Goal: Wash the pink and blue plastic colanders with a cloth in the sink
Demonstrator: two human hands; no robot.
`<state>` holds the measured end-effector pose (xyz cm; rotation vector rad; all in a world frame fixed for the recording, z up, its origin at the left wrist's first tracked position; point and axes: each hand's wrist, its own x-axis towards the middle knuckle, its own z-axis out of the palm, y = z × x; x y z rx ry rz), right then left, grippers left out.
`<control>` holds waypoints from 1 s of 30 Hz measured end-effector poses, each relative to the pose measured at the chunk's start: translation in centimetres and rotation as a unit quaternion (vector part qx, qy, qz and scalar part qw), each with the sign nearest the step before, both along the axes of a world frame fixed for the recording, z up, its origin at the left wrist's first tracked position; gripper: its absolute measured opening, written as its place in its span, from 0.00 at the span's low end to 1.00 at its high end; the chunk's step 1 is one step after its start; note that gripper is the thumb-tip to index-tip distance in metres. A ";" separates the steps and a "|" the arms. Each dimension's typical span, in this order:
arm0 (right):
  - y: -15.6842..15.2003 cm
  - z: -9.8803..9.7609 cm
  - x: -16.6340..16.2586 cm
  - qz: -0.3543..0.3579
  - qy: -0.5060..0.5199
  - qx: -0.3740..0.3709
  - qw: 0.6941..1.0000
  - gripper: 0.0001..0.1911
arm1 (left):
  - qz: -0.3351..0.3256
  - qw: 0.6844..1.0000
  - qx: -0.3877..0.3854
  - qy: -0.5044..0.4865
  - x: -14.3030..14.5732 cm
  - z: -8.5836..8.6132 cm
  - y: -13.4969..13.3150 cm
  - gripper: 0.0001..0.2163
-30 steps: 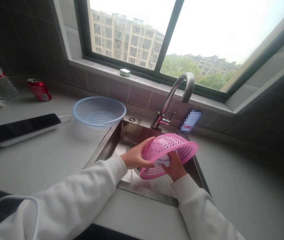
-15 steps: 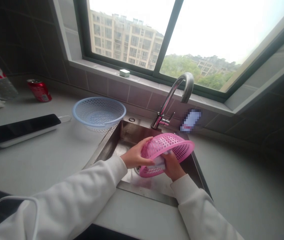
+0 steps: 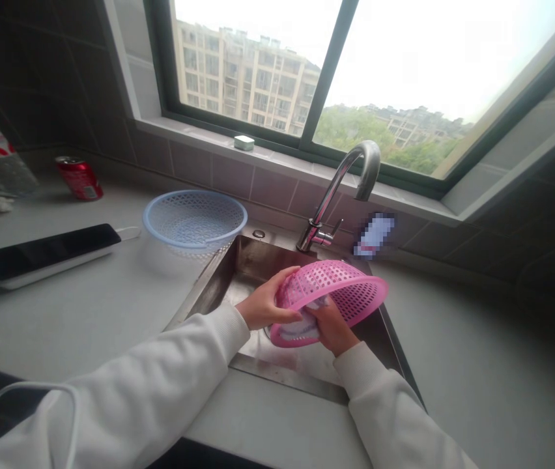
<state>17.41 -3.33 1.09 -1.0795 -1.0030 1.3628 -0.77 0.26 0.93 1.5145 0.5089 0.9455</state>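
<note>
A pink perforated plastic basket (image 3: 329, 280) is held tilted on its side above the sink (image 3: 253, 260), its opening turned toward me. My left hand (image 3: 268, 303) grips its left side, with the thumb over the rim and the fingers behind the wall. Inside the opening, my right hand (image 3: 333, 326) is closed on a whitish cloth (image 3: 301, 324) pressed against the basket's inner wall. Most of the right fingers are hidden by the cloth and the basket.
A blue perforated basket (image 3: 194, 221) stands on the counter left of the sink. Behind the sink rises a curved faucet (image 3: 339, 189). Farther left are a black-screened device (image 3: 55, 251), a red can (image 3: 79, 178) and a clear bottle (image 3: 1, 163). A small block (image 3: 243, 142) sits on the windowsill.
The pink basket's right end has shifted slightly to the right. My right hand has moved a little left with the cloth inside the basket; my left hand keeps its hold.
</note>
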 end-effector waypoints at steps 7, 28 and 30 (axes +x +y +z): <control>0.8 -0.4 1.3 -0.063 0.038 0.012 0.997 0.20 | 0.004 0.999 -0.019 0.038 0.0 -0.6 0.7 0.54; 0.4 0.0 0.2 -0.079 0.046 0.035 0.995 0.17 | -0.002 0.999 -0.029 0.042 -0.1 -0.7 0.7 0.60; 0.5 0.0 0.4 -0.079 0.051 0.033 0.995 0.17 | -0.007 0.997 -0.014 0.073 -0.2 -0.7 0.7 0.59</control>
